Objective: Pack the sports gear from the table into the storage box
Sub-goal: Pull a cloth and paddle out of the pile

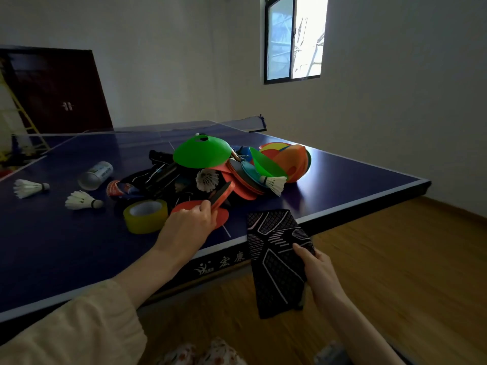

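The step in hand looks like lifting a red-and-black table tennis paddle (220, 195) off the near edge of the heap on the dark blue table tennis table (66, 248). To do it well, the left hand (189, 223) should draw the paddle up and toward the person rather than sideways, since the white feathered shuttlecock (207, 179) and the big green plastic disc cone (201, 152) rest in the pile just behind it and could slide. The roll of yellow adhesive tape (145, 215) sits just beside the wrist and wants a little clearance.

The left arm reaches forward over the table's near edge, cream sleeve pushed back, fingers curled and pinching the paddle near its handle end, the blade tilted up away from the tabletop. The right hand (317, 270) hangs off the table over the wooden floor, thumb on top, gripping a black fabric sleeve with white line pattern (276, 256) whose upper end leans against the table rim.

The storage box is not in view (probably low and near the person), so both held items likely go down together.
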Demonstrator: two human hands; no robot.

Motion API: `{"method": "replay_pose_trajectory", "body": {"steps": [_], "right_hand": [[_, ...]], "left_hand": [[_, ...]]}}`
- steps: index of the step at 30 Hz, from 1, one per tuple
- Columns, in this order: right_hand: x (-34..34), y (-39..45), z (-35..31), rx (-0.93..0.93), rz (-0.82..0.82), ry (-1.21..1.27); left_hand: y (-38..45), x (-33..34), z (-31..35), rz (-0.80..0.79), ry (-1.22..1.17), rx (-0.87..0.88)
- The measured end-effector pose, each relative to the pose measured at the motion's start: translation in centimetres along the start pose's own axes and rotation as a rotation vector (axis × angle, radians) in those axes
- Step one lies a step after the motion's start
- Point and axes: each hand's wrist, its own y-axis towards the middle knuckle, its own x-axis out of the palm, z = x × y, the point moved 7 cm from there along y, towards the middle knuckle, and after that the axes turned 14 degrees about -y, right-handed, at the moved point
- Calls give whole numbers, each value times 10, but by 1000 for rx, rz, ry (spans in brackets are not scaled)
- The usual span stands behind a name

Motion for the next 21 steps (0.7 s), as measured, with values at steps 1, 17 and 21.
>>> {"method": "replay_pose_trajectory", "body": {"steps": [1,17,21], "right_hand": [[-4,-1,-1,-6,8,-14],[-155,-55,4,22,265,-249],[-214,-73,45,155,345,-392]], "left_hand": [[0,-5,5,16,-20,-3],[5,-23,166,100,-369,295],[-10,28,234,-112,-553,316]]}}
